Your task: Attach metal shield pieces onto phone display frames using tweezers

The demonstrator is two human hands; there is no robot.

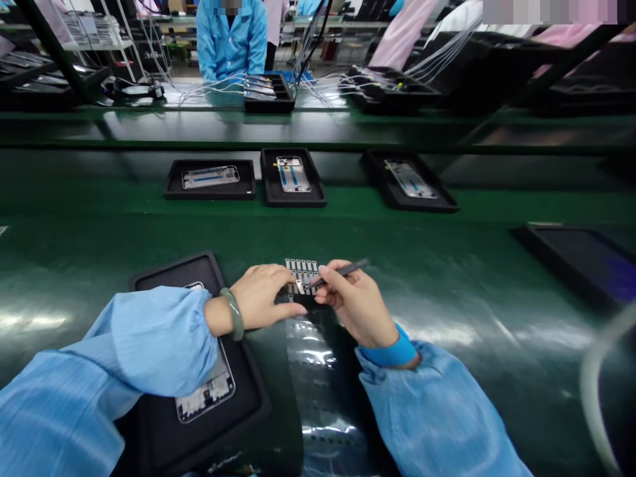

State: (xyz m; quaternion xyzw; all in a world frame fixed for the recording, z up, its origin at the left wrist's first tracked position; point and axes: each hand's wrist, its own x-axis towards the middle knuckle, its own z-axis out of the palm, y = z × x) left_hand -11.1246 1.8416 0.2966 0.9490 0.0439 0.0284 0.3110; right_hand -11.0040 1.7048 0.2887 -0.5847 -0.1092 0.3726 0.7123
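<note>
In the head view, my right hand (355, 301) is closed round dark tweezers (350, 268). Their tips meet a small pale piece (300, 286) at a sheet of small silvery stickers (302, 266). My left hand (263, 295), palm down with thumb and fingers apart, touches the left edge of that sheet with its fingertips. From the sheet a shiny clear film strip (320, 391) runs towards me. Under my left forearm lies a black tray (243, 411) bearing a phone frame (213, 394), partly hidden by the sleeve.
Three black trays with phone frames (211, 177) (294, 175) (411, 179) line the far side of the green bench (447, 265). Another dark tray (581, 255) lies to the right. Beyond a raised ledge, a person in blue (232, 43) stands behind more trays and cables.
</note>
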